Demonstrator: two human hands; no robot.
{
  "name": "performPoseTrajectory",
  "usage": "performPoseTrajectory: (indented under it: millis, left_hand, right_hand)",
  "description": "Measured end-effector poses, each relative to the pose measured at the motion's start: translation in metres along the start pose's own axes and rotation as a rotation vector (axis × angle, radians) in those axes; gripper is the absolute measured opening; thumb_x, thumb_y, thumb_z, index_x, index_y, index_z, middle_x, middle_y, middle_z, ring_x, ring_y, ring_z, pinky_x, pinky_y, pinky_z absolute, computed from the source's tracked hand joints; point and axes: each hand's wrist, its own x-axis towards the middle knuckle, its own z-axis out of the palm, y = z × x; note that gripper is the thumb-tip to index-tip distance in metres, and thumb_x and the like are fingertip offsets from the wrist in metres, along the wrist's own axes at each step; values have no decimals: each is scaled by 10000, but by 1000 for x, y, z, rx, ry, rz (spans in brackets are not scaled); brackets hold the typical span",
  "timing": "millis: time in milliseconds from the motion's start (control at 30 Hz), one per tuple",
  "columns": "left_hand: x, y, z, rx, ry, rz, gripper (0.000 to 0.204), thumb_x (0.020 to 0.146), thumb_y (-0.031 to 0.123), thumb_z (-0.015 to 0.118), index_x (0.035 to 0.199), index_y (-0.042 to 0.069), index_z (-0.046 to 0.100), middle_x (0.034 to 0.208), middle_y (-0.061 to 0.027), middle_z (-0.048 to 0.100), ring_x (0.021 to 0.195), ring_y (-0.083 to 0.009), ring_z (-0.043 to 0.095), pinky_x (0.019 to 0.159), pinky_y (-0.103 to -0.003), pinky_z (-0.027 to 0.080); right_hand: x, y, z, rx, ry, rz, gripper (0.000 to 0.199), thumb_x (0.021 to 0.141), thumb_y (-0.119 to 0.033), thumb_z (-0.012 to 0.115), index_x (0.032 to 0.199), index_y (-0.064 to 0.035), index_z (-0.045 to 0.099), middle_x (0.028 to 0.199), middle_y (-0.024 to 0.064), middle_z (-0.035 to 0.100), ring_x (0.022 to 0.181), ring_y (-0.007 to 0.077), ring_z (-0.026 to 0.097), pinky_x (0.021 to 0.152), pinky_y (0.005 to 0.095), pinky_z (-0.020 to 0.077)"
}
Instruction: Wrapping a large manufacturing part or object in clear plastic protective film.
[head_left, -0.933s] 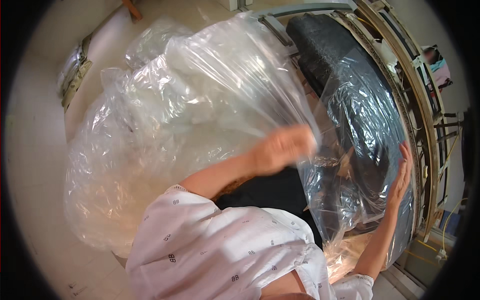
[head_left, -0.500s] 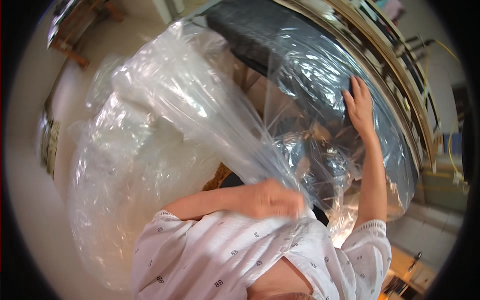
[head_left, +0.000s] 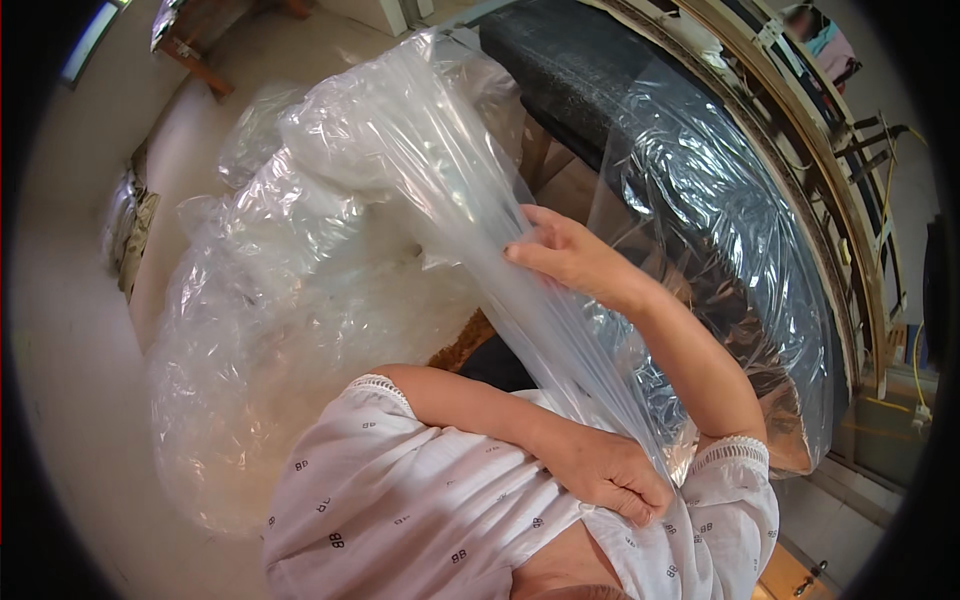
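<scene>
A long gathered band of clear plastic film (head_left: pixel 470 225) runs from the upper left down across my lap to my chest. My left hand (head_left: pixel 620 480) is closed in a fist at its lower end, close against my shirt. Further up the band, my right hand (head_left: pixel 565 255) has thumb and fingers closed around the gathered film. On the left, a big crumpled heap of the same film (head_left: pixel 270 330) spreads down toward the floor. To the right, more shiny film (head_left: pixel 715 190) lies over a dark padded surface (head_left: pixel 560 70).
A curved-looking wooden frame (head_left: pixel 800 130) with slats borders the dark surface on the right. A yellow cord (head_left: pixel 915 370) hangs beyond it. At the upper left stands a wooden piece of furniture (head_left: pixel 200 65); a wrapped bundle (head_left: pixel 130 230) lies by the left wall.
My right hand has left the film-covered dark surface and moved left onto the gathered band. My left fist has shifted right and down, closer to my chest.
</scene>
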Motion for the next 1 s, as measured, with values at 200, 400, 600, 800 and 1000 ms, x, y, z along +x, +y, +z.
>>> performPoseTrajectory:
  millis: [200, 400, 600, 800, 1000]
  left_hand:
    - [-85, 71, -30, 519, 665, -185, 128, 864, 119, 533, 946, 32, 577, 965, -91, 605, 871, -199, 592, 777, -302, 452]
    - [-161, 76, -109, 1388, 1544, -325, 301, 791, -9, 548, 1084, 64, 542, 719, -107, 577, 643, -232, 592, 584, -279, 472]
    - [-115, 49, -69, 1546, 946, 131, 199, 741, 99, 603, 938, 79, 600, 851, -107, 629, 719, -261, 628, 589, -345, 510]
    - [25, 20, 26, 866, 76, 212, 358, 710, 108, 550, 1058, 46, 499, 823, -55, 525, 622, -215, 573, 488, -332, 467]
    - [51, 86, 11, 1253, -123, 290, 291, 824, 70, 503, 1113, 54, 530, 885, -57, 617, 625, -179, 588, 513, -295, 473]
  right_hand:
    - [-37, -45, -23, 79, 228, -450, 289, 864, -141, 463, 1111, -41, 576, 955, 46, 629, 688, 51, 496, 623, 195, 405]
    - [-113, -56, -24, 23, -642, -626, 273, 831, -48, 506, 1083, -13, 605, 909, 113, 638, 654, 169, 573, 591, 320, 481]
    - [-117, -62, -61, 201, -551, -443, 315, 886, -159, 469, 1141, 10, 546, 789, 64, 584, 578, 127, 532, 461, 249, 435]
    - [-35, -18, -3, -97, -54, -256, 416, 837, -329, 580, 1113, -21, 541, 890, 58, 591, 703, 95, 501, 619, 222, 436]
    - [-186, -46, -20, 187, 120, -363, 266, 835, -229, 533, 781, 26, 587, 719, 96, 612, 647, 168, 559, 565, 287, 416]
